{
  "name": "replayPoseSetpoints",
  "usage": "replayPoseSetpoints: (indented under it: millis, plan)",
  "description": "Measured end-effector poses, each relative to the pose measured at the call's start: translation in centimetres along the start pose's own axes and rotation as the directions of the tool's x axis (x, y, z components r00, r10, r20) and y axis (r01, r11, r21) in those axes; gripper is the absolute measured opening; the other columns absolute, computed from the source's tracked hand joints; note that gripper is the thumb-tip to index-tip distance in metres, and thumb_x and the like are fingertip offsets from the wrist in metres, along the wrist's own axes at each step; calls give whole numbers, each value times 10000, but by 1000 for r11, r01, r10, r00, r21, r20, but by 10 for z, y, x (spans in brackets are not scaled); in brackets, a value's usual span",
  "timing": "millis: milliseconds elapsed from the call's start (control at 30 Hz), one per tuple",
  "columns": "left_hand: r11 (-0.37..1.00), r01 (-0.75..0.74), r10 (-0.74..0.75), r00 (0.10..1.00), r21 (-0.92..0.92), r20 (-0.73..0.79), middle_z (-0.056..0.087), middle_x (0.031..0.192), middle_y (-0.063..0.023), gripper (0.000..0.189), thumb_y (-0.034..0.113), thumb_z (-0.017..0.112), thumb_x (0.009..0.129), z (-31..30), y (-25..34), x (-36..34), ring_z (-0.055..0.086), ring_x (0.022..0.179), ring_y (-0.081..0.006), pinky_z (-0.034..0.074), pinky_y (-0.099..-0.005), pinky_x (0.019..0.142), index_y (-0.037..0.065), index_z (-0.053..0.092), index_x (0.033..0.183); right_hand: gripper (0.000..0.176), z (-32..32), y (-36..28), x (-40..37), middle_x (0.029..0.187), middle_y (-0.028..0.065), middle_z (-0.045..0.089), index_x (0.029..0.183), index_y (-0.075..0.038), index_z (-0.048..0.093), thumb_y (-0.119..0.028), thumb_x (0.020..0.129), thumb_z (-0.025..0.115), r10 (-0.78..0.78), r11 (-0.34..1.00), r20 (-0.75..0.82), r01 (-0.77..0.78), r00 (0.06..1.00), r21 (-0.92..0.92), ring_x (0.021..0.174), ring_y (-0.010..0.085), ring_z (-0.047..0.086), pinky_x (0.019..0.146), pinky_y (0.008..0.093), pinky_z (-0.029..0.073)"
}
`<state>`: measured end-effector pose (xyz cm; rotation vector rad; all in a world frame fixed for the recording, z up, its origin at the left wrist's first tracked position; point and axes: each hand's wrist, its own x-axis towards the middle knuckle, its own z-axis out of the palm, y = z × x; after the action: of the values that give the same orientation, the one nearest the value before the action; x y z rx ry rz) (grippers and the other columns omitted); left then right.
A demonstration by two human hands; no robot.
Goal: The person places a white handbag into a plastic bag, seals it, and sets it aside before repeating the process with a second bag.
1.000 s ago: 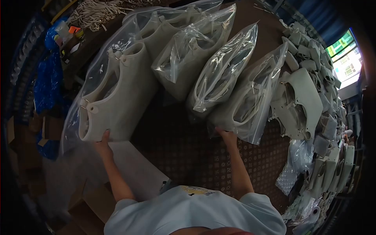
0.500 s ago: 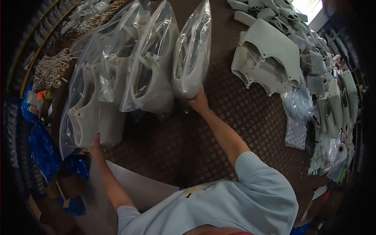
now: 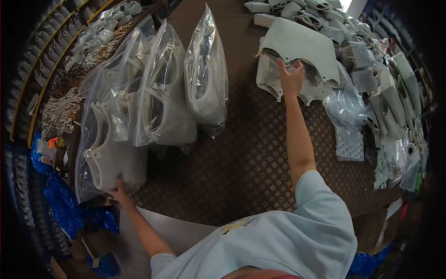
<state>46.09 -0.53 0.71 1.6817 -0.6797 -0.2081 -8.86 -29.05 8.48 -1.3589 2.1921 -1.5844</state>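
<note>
Brown patterned cloth covers the bench (image 3: 241, 162) under both my arms. My right fingers (image 3: 282, 69) are spread open and lie flat on an unbagged pale grey-green handbag shell (image 3: 316, 44), at its near rim where the handle cut-out opens; nothing is pinched yet. Beyond and to the right of those fingers spreads a heap of matching loose shells (image 3: 392, 93), and just nearer me than them lie crumpled clear wrappers (image 3: 349, 139).

My left fingers (image 3: 117, 188) sit at the bottom edge of a bagged handbag (image 3: 111, 158), touching the clear poly bag; whether they clamp it or only steady it I cannot tell. Right of those fingers two more bagged handbags (image 3: 167, 111) lean in a row, each against the last. Beyond them and further left lies a bundle of white cords (image 3: 58, 104), and blue plastic (image 3: 60, 209) hangs below them at the bench edge.

I judge the shell light and fairly stiff, holding its shape, so the rim beside the cut-out is the place to grip. The poly bags look slippery, better carried from underneath.
</note>
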Motion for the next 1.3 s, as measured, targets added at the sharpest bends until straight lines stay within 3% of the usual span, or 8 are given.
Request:
replayPoseSetpoints:
  millis: [100, 400, 567, 767, 1033, 1100, 1233, 1300]
  plan:
    - [967, -135, 44, 924, -214, -380, 337, 1318, -186, 661, 256, 588, 837, 27, 5, -35, 375, 1178, -276, 306, -362, 985, -32, 243, 1322, 892, 12, 0, 29, 1239, 187, 459, 1304, 7, 312, -529, 690, 674, 138, 979, 24, -133, 990, -155, 1086, 302, 494, 861, 406, 416]
    - [905, 157, -142, 988, -396, 67, 379, 1332, -107, 541, 160, 503, 872, 79, 35, -188, 382, 1199, -238, 332, -321, 962, 29, 269, 1342, 790, -9, 34, 61, 1003, 145, 560, 1326, 21, 269, -251, 704, 672, 224, 967, 83, -232, 971, 104, 814, 230, 596, 613, 357, 496]
    - [738, 598, -165, 610, -313, 775, 408, 1313, -81, 544, 236, 531, 878, 107, 56, -227, 417, 1172, -222, 400, -348, 893, 68, 284, 1333, 623, -137, 36, -51, 817, 51, 506, 1255, 31, 337, -44, 723, 651, 125, 840, 205, -213, 971, 500, 648, 100, 524, 525, 237, 474]
    - [351, 932, -168, -34, 92, 985, 476, 1221, -93, 635, 299, 613, 822, 170, 100, -253, 490, 1089, -259, 438, -362, 866, 50, 297, 1313, 747, -219, 30, -276, 826, 62, 541, 1356, -43, 215, -44, 746, 646, -12, 888, 545, -241, 838, 391, 667, 96, 504, 596, 233, 444]
    - [606, 784, -194, -18, 135, 981, 481, 1167, -143, 658, 134, 666, 749, 159, 90, -294, 517, 1026, -264, 448, -375, 876, 10, 307, 1287, 529, -272, 48, -333, 860, 85, 586, 1232, -105, 465, -117, 750, 683, 75, 931, 725, -308, 685, 195, 691, 136, 553, 618, 244, 455]
    - [623, 766, -167, -67, 158, 984, 478, 1171, -136, 690, 127, 685, 725, 157, 86, -299, 503, 1045, -261, 433, -372, 893, 12, 306, 1290, 479, -290, 66, -307, 987, 101, 609, 1220, -112, 484, -210, 782, 653, 97, 990, 900, 50, 426, -130, 775, 141, 607, 648, 271, 473]
    - [778, 581, -193, -138, 237, 971, 472, 1185, -110, 768, 124, 720, 667, 167, 58, -304, 470, 1079, -243, 389, -364, 924, 24, 298, 1300, 602, -325, 134, -232, 1203, 139, 522, 1252, -50, 437, -385, 787, 620, 181, 946, 253, -97, 950, -310, 1063, 229, 533, 876, 328, 423]
    - [749, 587, -243, -189, 308, 951, 470, 1189, -102, 783, 125, 725, 656, 169, 55, -307, 465, 1082, -237, 379, -361, 930, 27, 295, 1303, 688, -311, 207, -219, 1226, 173, 493, 1276, -29, 395, -430, 766, 622, 331, 921, 247, -255, 911, -293, 1098, 268, 503, 900, 339, 405]
